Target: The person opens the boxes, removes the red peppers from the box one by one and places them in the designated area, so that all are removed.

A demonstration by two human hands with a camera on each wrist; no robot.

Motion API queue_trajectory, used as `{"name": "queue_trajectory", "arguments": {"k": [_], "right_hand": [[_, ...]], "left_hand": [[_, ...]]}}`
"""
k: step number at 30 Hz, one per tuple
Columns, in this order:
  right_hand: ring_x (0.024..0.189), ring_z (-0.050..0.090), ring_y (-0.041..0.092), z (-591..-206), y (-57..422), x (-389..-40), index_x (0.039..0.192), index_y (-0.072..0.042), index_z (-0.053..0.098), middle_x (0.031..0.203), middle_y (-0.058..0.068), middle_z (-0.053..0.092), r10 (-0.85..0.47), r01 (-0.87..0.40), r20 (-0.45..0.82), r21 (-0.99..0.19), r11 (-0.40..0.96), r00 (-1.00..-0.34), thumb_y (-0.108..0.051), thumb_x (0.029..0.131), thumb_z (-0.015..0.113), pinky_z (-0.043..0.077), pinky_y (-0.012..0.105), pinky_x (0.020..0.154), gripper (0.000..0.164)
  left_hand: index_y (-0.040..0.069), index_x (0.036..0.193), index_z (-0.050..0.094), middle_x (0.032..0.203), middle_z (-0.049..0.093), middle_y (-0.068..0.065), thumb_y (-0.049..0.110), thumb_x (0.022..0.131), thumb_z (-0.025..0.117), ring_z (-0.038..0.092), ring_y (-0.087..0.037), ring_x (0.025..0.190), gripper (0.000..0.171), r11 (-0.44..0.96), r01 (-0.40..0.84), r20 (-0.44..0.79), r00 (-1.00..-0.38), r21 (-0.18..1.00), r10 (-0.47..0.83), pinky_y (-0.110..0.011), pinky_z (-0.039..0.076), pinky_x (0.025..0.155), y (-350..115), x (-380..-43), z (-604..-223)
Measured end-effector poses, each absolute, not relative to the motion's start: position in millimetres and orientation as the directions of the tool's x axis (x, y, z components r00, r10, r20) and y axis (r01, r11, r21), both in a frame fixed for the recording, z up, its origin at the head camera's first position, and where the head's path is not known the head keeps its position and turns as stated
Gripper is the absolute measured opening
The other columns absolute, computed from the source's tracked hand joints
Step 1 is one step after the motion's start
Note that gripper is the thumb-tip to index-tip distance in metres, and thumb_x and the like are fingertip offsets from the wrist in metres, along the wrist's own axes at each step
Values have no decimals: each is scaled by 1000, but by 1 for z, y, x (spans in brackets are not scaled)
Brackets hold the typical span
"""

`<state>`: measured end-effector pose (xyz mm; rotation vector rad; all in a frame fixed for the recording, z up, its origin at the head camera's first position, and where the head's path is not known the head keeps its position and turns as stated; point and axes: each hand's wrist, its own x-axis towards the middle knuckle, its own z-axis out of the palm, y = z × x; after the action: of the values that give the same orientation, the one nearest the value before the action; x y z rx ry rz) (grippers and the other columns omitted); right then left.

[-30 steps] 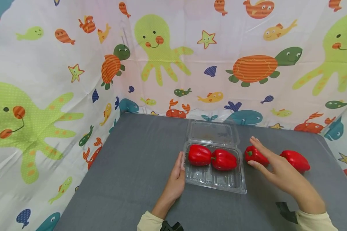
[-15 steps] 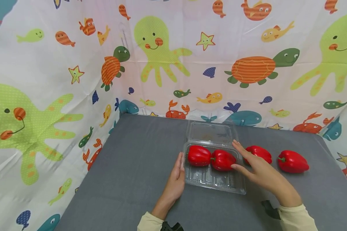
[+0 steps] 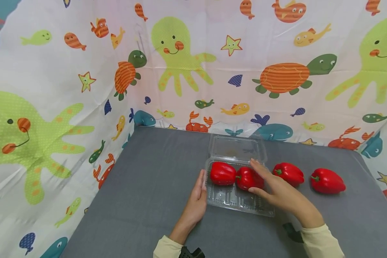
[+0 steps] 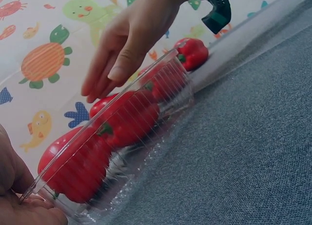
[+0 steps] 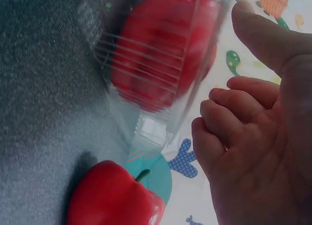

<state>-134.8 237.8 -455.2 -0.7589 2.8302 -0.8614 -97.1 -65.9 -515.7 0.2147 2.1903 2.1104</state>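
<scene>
A clear plastic clamshell box (image 3: pixel 227 203) lies with its lid (image 3: pixel 233 148) laid back. Two red bell peppers sit side by side in its rear half: the left pepper (image 3: pixel 222 173) and the right pepper (image 3: pixel 244 179), whose right side my right hand partly covers. My left hand (image 3: pixel 193 206) holds the box's left edge; in the left wrist view the rim passes between thumb and fingers. Over the box's right edge hovers my right hand (image 3: pixel 283 193), thumb spread and fingers extended. Whether it touches the right pepper cannot be told from the head view.
Right of the box, two more bell peppers lie on the grey cloth: a nearer one (image 3: pixel 289 174) beside the right hand and a farther one (image 3: pixel 328 181). A curtain (image 3: pixel 193 71) printed with sea animals stands behind and at the sides.
My right hand has moved left, from above the loose peppers to the box's right side, uncovering them. The left hand, the box and the peppers have stayed in place.
</scene>
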Motion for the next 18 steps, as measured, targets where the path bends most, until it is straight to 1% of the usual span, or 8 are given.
{"name": "queue_trajectory", "arguments": {"k": [5, 7, 14, 18], "right_hand": [[153, 39, 40, -460, 235, -136, 171, -26, 19, 173, 8, 29, -483, -429, 45, -538, 726, -874, -53, 91, 80, 54, 54, 104, 104], [152, 40, 42, -460, 234, -137, 171, -24, 21, 173, 10, 30, -487, -437, 52, -530, 727, -872, -50, 91, 81, 54, 55, 103, 103], [152, 39, 43, -459, 230, -137, 170, -17, 25, 172, 11, 31, -472, -427, 41, -503, 752, -881, -42, 90, 84, 52, 58, 105, 102], [152, 39, 44, -460, 227, -137, 169, -14, 28, 172, 12, 32, -464, -413, 24, -498, 762, -885, -37, 89, 86, 53, 59, 104, 102]], "left_hand": [[12, 171, 12, 178, 13, -5, 3, 113, 36, 8, -19, 163, 63, 43, 37, 29, -986, 998, 165, -46, 9, 131, -66, -97, -515], [13, 171, 12, 177, 13, -5, 2, 113, 36, 9, -19, 163, 64, 40, 36, 29, -986, 999, 165, -45, 9, 131, -66, -97, -514], [6, 170, 9, 177, 14, -4, 0, 112, 35, 12, -18, 162, 64, 18, 42, 38, -983, 999, 181, -41, 11, 130, -65, -98, -513], [6, 170, 9, 177, 13, -6, -1, 112, 34, 11, -20, 163, 64, 4, 43, 41, -982, 999, 183, -39, 10, 130, -66, -97, -515]]}}
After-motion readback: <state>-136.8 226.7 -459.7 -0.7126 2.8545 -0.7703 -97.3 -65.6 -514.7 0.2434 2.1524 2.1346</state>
